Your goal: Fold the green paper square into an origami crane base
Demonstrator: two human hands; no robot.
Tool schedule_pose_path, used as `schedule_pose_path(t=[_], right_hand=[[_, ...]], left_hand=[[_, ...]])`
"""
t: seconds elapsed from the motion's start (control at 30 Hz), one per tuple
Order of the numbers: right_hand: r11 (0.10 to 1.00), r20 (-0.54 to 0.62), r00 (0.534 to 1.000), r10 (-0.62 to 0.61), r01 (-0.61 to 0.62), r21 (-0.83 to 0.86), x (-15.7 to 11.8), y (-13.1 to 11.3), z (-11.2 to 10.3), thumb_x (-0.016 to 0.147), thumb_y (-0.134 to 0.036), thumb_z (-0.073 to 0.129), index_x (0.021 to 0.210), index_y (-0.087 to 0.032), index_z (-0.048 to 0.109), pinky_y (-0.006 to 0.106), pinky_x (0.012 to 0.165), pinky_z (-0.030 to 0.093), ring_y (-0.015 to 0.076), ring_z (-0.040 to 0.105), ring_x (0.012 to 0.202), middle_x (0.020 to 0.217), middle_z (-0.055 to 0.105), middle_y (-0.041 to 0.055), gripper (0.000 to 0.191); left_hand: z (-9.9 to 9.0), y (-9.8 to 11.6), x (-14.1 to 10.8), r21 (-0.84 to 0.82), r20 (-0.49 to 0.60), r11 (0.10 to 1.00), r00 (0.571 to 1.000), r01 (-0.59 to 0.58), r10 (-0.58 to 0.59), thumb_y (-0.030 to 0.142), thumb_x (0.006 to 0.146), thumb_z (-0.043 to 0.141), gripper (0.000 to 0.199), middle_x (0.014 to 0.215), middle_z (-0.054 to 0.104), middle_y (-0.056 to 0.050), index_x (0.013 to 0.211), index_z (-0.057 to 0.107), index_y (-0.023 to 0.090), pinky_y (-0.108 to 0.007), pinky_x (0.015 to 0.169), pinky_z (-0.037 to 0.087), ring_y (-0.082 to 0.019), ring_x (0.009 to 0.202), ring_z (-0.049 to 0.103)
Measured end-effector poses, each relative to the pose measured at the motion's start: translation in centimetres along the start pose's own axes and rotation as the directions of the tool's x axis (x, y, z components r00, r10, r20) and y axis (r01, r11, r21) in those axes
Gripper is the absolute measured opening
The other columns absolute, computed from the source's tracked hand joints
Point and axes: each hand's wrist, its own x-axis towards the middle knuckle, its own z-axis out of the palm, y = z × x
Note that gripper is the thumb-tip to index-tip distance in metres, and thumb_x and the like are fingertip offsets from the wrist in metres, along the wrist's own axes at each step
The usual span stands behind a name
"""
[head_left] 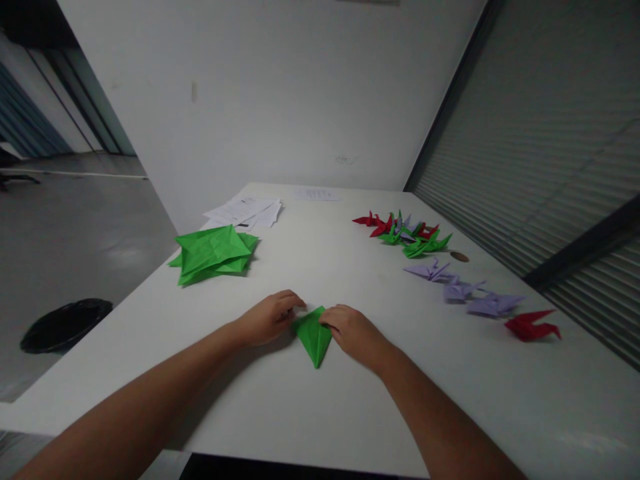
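Note:
A folded green paper [315,339], kite-shaped with its narrow point toward me, lies flat on the white table [320,413]. My left hand [269,317] is at its left edge, fingers bent together; whether they pinch the paper is hidden. On the other side, my right hand [353,332] has its fingertips closed on the paper's upper right edge. A stack of creased green sheets [213,253] lies farther off to the left.
Printed white papers [245,212] lie at the back left. Red, green and purple folded birds [400,232] cluster at the back right. Purple birds [493,304] and a red bird [533,327] line the right side, near a round cable hole [459,257]. A black bin [65,327] stands left.

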Motion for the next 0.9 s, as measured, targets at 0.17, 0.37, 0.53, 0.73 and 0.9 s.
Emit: schedule_pose_path(t=[0.17,0.37,0.53,0.73,0.9], right_hand=[[0.997,0.025,0.997,-0.076,0.075,0.021,-0.2,0.0,0.1,0.093,-0.003,0.057,0.111,-0.022,0.079,0.035,0.091,0.051,0.0214,0.064,0.100,0.107,0.073,0.0089,0.034],[0.997,0.074,0.995,-0.074,0.076,-0.027,-0.4,-0.1,0.4,0.101,-0.018,0.058,0.119,-0.027,0.076,0.032,0.089,0.047,0.0222,0.059,0.103,0.109,0.066,0.0078,0.027],[0.998,0.066,0.996,-0.063,0.064,-0.023,-0.6,-0.2,0.6,0.102,-0.022,0.059,0.119,-0.028,0.075,0.032,0.090,0.046,0.0227,0.059,0.103,0.109,0.066,0.0068,0.024],[1.000,0.071,0.997,-0.015,0.017,-0.024,-0.3,-1.1,0.0,0.103,-0.024,0.057,0.112,-0.024,0.076,0.031,0.085,0.046,0.0218,0.061,0.098,0.104,0.066,0.0072,0.021],[0.995,0.078,0.994,0.075,-0.079,0.057,0.1,-2.0,-0.8,0.101,-0.022,0.059,0.105,-0.023,0.076,0.030,0.081,0.047,0.0209,0.063,0.093,0.101,0.068,0.0065,0.018]], left_hand=[[-0.7,0.6,0.1,-0.013,0.104,0.997,0.992,0.071,-0.069,0.005,0.084,0.051,0.030,0.093,0.073,-0.005,0.104,0.071,0.017,-0.026,0.076,0.052,-0.016,0.081,0.066],[-0.5,0.9,0.0,0.056,0.154,0.990,0.978,0.132,-0.139,-0.001,0.067,0.051,0.051,0.083,0.070,-0.002,0.111,0.072,0.017,-0.023,0.065,0.047,-0.015,0.070,0.062],[-0.2,0.3,-0.2,0.082,0.143,0.988,0.980,0.131,-0.142,-0.001,0.070,0.054,0.050,0.091,0.072,-0.004,0.112,0.072,0.018,-0.025,0.071,0.050,-0.017,0.078,0.065],[-0.1,0.5,0.0,-0.018,0.119,0.989,0.982,0.149,-0.146,0.005,0.080,0.058,0.032,0.092,0.074,-0.004,0.106,0.072,0.018,-0.026,0.074,0.051,-0.016,0.080,0.066],[-0.1,0.7,-0.1,-0.188,0.125,0.963,0.977,0.192,-0.171,0.016,0.091,0.055,0.027,0.094,0.075,-0.004,0.115,0.068,0.017,-0.025,0.072,0.051,-0.014,0.078,0.065]])
